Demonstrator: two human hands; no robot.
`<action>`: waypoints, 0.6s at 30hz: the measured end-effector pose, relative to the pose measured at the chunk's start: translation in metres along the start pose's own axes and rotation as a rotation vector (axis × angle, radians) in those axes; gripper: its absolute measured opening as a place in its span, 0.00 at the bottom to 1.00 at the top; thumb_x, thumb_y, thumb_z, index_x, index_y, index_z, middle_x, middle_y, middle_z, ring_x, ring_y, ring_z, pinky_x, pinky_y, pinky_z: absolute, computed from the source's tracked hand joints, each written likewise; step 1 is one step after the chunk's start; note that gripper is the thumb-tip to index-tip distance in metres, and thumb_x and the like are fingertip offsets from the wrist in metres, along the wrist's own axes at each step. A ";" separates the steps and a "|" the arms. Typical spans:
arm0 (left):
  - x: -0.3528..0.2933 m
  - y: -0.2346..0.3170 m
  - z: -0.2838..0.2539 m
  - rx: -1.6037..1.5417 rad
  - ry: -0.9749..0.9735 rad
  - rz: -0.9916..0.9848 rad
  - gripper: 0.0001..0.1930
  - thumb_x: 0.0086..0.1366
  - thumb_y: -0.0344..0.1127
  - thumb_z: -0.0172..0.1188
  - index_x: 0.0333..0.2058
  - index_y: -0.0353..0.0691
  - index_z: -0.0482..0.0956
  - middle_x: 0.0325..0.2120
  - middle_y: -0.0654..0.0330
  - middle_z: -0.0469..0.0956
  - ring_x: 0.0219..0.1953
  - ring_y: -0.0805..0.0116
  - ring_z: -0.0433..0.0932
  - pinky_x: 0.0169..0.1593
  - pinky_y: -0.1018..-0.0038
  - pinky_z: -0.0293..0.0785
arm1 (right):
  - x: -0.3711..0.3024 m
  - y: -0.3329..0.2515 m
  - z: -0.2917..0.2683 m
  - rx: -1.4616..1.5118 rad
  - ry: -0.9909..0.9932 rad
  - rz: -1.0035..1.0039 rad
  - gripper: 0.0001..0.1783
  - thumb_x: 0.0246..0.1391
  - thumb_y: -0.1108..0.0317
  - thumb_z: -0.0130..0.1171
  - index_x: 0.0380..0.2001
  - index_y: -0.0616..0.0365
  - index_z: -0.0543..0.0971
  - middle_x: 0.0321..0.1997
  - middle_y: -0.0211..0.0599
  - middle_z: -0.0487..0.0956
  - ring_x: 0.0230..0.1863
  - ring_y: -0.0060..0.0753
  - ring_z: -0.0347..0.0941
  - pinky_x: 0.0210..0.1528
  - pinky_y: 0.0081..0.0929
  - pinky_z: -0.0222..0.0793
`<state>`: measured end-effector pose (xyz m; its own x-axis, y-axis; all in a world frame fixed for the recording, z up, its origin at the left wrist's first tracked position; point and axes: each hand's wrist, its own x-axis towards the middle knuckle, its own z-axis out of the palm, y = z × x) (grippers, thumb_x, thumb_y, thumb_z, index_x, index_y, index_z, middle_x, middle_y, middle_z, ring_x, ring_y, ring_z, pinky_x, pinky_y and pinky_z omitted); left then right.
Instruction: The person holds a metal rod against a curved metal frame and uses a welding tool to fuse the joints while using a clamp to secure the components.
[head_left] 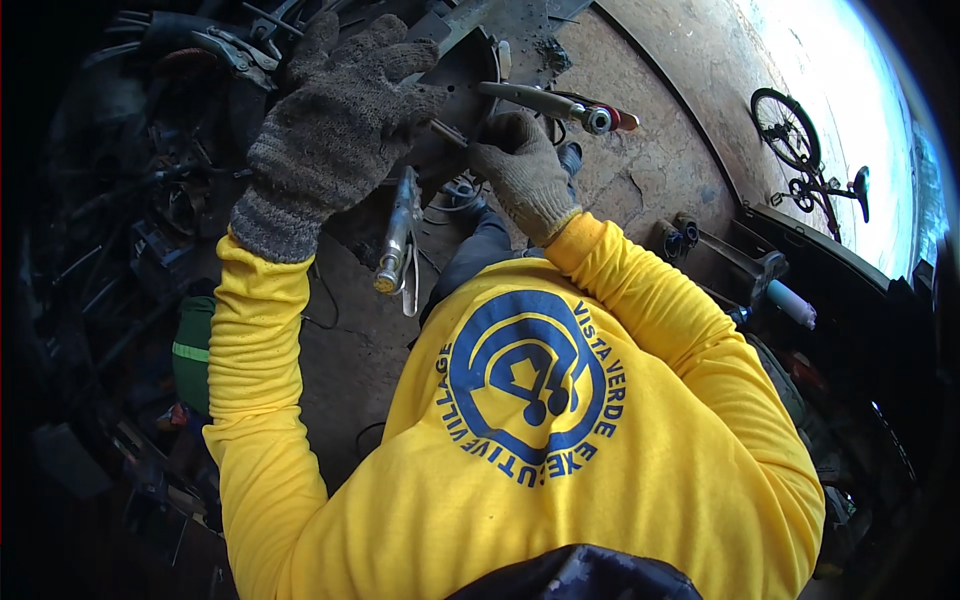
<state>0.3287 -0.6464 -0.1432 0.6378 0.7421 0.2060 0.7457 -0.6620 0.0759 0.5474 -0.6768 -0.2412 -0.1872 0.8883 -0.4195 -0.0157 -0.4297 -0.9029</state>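
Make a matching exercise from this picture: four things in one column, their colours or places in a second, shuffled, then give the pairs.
Things:
1. left hand
2. right hand
3. bicycle
4. shirt sleeves

Descriptions:
A. yellow
B. far right, on the bright ground
C. in a dark grey knit glove, resting on the dark metal part
D. in a lighter grey glove, gripping a thin rod

Pairs: 1-C, 2-D, 3-B, 4-A

Gloved hands [430,140] hide the dark metal part's [462,75] middle
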 end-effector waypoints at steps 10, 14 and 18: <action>-0.003 -0.001 0.004 0.005 -0.019 -0.002 0.19 0.54 0.34 0.69 0.47 0.50 0.86 0.60 0.60 0.77 0.69 0.56 0.67 0.76 0.49 0.51 | -0.001 -0.001 -0.013 -0.064 -0.101 0.087 0.19 0.59 0.70 0.68 0.51 0.63 0.75 0.45 0.41 0.82 0.44 0.31 0.80 0.49 0.29 0.78; -0.004 0.001 0.004 0.010 -0.027 -0.014 0.19 0.54 0.36 0.70 0.47 0.51 0.86 0.60 0.61 0.77 0.70 0.55 0.65 0.76 0.48 0.49 | -0.001 -0.004 -0.009 -0.133 -0.069 0.075 0.19 0.60 0.69 0.68 0.50 0.64 0.75 0.45 0.42 0.82 0.45 0.32 0.80 0.49 0.29 0.79; 0.000 0.011 0.006 0.049 -0.044 -0.036 0.18 0.55 0.39 0.70 0.46 0.53 0.87 0.60 0.63 0.78 0.71 0.54 0.64 0.76 0.45 0.46 | -0.003 -0.006 -0.008 -0.104 -0.063 0.076 0.18 0.60 0.68 0.68 0.49 0.64 0.75 0.44 0.42 0.82 0.45 0.32 0.81 0.49 0.29 0.79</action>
<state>0.3382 -0.6533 -0.1486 0.6171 0.7703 0.1607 0.7765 -0.6292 0.0340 0.5557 -0.6754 -0.2348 -0.2454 0.8403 -0.4834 0.1022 -0.4735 -0.8749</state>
